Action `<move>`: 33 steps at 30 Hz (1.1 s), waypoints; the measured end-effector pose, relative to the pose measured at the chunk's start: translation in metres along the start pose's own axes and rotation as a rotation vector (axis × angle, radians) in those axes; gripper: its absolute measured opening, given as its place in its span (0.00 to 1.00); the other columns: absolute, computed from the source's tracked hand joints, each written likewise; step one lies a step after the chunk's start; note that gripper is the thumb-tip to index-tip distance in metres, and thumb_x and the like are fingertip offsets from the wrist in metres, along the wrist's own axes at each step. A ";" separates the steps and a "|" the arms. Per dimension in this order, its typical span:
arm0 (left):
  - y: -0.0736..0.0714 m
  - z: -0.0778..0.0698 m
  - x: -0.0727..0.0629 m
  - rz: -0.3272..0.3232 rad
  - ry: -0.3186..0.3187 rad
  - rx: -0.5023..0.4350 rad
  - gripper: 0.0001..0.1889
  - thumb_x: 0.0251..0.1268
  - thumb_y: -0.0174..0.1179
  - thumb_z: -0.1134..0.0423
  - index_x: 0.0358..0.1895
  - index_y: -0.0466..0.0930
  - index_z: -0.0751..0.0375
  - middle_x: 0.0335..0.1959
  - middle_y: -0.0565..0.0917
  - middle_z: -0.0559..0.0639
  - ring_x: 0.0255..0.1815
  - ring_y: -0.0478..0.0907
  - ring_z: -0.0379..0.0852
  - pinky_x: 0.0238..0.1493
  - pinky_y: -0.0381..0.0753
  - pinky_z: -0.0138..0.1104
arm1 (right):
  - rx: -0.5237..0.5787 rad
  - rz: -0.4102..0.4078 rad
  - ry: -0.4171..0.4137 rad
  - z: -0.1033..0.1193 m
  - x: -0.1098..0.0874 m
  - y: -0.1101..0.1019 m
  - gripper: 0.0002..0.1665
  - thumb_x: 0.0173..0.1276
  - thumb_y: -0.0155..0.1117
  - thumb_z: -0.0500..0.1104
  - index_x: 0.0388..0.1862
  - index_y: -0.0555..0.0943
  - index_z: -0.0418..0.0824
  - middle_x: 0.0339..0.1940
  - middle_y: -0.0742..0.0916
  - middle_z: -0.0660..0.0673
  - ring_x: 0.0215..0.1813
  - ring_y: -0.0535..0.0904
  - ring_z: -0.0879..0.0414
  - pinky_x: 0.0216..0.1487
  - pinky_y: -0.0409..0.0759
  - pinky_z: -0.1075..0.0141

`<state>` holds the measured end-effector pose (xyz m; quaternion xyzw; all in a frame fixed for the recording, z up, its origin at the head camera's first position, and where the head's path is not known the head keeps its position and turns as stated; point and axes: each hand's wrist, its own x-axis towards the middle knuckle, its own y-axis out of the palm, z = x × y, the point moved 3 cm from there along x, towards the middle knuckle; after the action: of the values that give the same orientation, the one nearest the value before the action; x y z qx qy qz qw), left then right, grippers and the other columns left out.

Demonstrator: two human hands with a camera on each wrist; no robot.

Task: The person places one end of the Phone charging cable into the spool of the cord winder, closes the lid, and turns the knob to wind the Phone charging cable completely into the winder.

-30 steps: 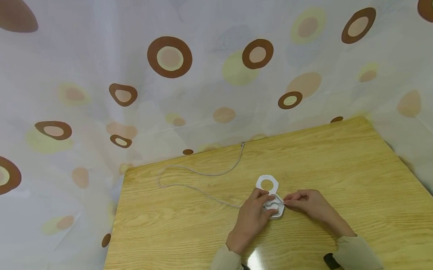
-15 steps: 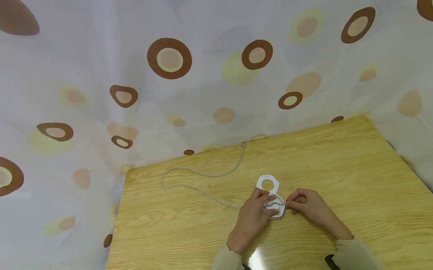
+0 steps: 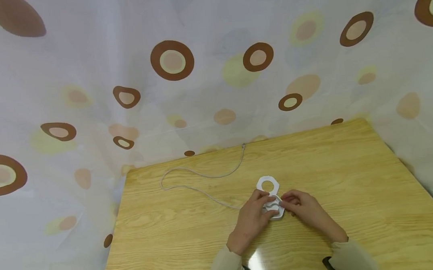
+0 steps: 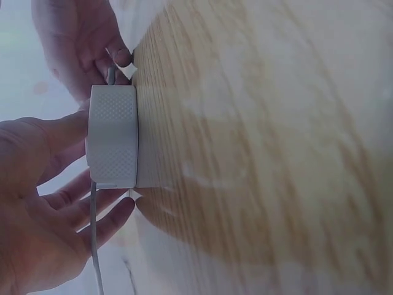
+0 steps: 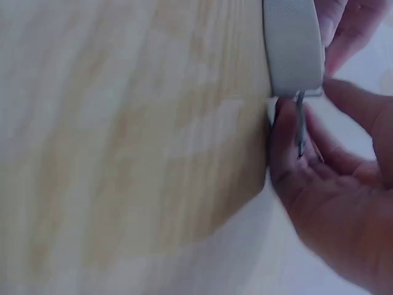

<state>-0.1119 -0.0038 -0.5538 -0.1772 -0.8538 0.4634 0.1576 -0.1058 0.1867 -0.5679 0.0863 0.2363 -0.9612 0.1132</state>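
The white case [image 4: 113,135] sits on the tabletop, a little right of the middle, its inside facing up. The cable [image 4: 93,227] crosses it from left to right, with a short end jutting out on the right. The lid [image 3: 267,178] is turned back on the far side, which probably leaves the hollow free for fingers.

The left grip [image 3: 252,218] holds the case, thumb over the near part and fingers spread toward the far part; this seems meant to steady it, with the cable passing between. The right grip [image 3: 307,209] is curled at the case's right edge, fingers just beside the jutting end, likely to guide it; whether it has hold of the cable cannot be told.

To the left, the rest of the cable loops loosely over the tabletop [image 3: 170,241] to the far edge, apparently laid there out of the way. A patterned backdrop [image 3: 199,83] stands beyond.
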 end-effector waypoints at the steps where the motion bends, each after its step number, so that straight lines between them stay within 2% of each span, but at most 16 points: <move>1: 0.000 0.000 0.000 -0.002 -0.002 -0.003 0.21 0.68 0.71 0.49 0.61 0.88 0.50 0.62 0.83 0.44 0.61 0.85 0.41 0.58 0.84 0.29 | -0.028 -0.005 -0.006 0.002 0.001 0.001 0.24 0.77 0.68 0.52 0.58 0.82 0.34 0.48 0.90 0.42 0.41 0.84 0.62 0.42 0.82 0.69; 4: 0.001 0.000 -0.001 -0.005 0.004 -0.014 0.21 0.67 0.71 0.49 0.61 0.88 0.50 0.63 0.83 0.44 0.61 0.85 0.41 0.58 0.85 0.29 | -0.108 -0.021 -0.037 0.006 0.001 0.002 0.22 0.76 0.69 0.51 0.56 0.83 0.35 0.44 0.90 0.46 0.41 0.82 0.63 0.42 0.80 0.70; 12: 0.004 0.000 -0.001 -0.022 0.003 -0.014 0.22 0.67 0.71 0.48 0.61 0.87 0.48 0.63 0.83 0.43 0.60 0.85 0.40 0.55 0.85 0.28 | -0.139 0.007 -0.022 0.008 0.003 -0.001 0.20 0.75 0.70 0.50 0.54 0.84 0.35 0.44 0.90 0.46 0.43 0.82 0.59 0.44 0.80 0.66; 16: 0.003 0.004 -0.002 -0.001 0.000 -0.038 0.22 0.69 0.70 0.47 0.63 0.86 0.47 0.65 0.82 0.44 0.62 0.85 0.42 0.56 0.85 0.29 | -0.138 0.031 -0.008 0.009 0.007 0.000 0.19 0.74 0.71 0.49 0.53 0.84 0.35 0.43 0.90 0.45 0.42 0.82 0.59 0.43 0.79 0.64; 19: -0.001 0.009 -0.002 0.037 -0.011 -0.134 0.22 0.74 0.66 0.50 0.66 0.84 0.50 0.67 0.81 0.46 0.66 0.83 0.43 0.63 0.83 0.33 | -0.137 0.046 -0.015 0.013 0.010 -0.001 0.18 0.73 0.71 0.47 0.52 0.84 0.34 0.42 0.90 0.44 0.41 0.82 0.58 0.43 0.79 0.64; 24: -0.011 0.021 -0.002 0.095 -0.049 -0.347 0.19 0.81 0.58 0.63 0.71 0.79 0.57 0.67 0.82 0.52 0.69 0.81 0.47 0.70 0.80 0.37 | -0.122 0.065 0.001 0.018 0.012 -0.004 0.18 0.71 0.72 0.46 0.50 0.84 0.33 0.39 0.88 0.44 0.39 0.80 0.57 0.41 0.77 0.65; 30: -0.014 0.029 -0.002 0.120 -0.059 -0.386 0.19 0.78 0.59 0.69 0.68 0.80 0.58 0.64 0.84 0.54 0.66 0.82 0.48 0.68 0.81 0.36 | -0.114 0.067 0.015 0.013 0.016 -0.003 0.17 0.69 0.73 0.46 0.47 0.85 0.35 0.35 0.85 0.47 0.37 0.77 0.57 0.39 0.73 0.66; 33: -0.015 0.028 0.001 0.123 -0.088 -0.402 0.19 0.75 0.62 0.71 0.66 0.82 0.58 0.62 0.85 0.54 0.63 0.83 0.48 0.65 0.82 0.33 | -0.102 0.071 0.013 0.012 0.017 -0.002 0.16 0.67 0.74 0.46 0.46 0.85 0.36 0.34 0.85 0.47 0.36 0.76 0.58 0.39 0.73 0.66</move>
<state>-0.1271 -0.0317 -0.5552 -0.2366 -0.9227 0.2997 0.0531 -0.1236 0.1799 -0.5604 0.0949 0.2825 -0.9427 0.1500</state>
